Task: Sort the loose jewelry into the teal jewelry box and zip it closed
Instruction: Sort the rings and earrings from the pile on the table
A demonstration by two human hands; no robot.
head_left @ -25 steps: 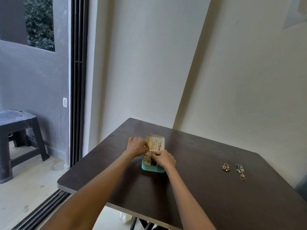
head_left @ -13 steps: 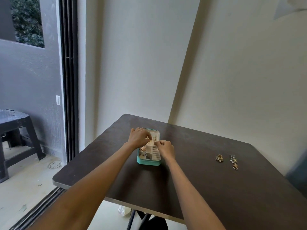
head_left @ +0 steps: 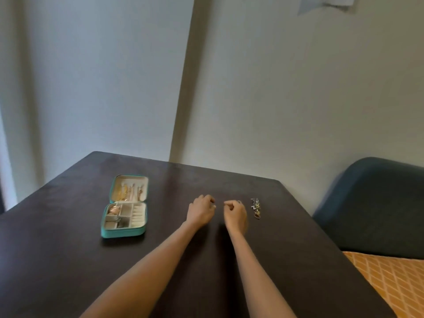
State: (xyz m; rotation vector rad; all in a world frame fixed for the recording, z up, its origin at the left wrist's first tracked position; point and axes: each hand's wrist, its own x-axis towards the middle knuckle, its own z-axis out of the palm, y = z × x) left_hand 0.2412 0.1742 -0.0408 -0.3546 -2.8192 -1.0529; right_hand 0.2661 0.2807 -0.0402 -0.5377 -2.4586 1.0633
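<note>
A dark brown table (head_left: 68,260) fills the lower part of the view, set into a corner of pale walls (head_left: 286,99). To its right stands a dark blue upholstered chair (head_left: 376,207), with an orange diamond-patterned fabric (head_left: 394,283) below it. On the left part of the table the teal jewelry box (head_left: 124,232) lies unzipped and open flat, its lid (head_left: 129,188) folded back away from the person, gold-coloured pieces hanging inside the lid, and the cream compartments of the base holding a few items, among them a rose-gold piece (head_left: 114,210) in the near-left section. Two bare forearms reach in from the bottom edge. The left hand (head_left: 201,212) hovers over the table well to the right of the box, fingers curled in; whether it holds anything cannot be told. The right hand (head_left: 234,214) sits just beside it, fingers curled, a small metal piece (head_left: 239,202) showing at its knuckles; whether it is pinched cannot be told. Just right of that hand a small row of loose jewelry (head_left: 255,208) lies on the table, too blurred to sort out.
</note>
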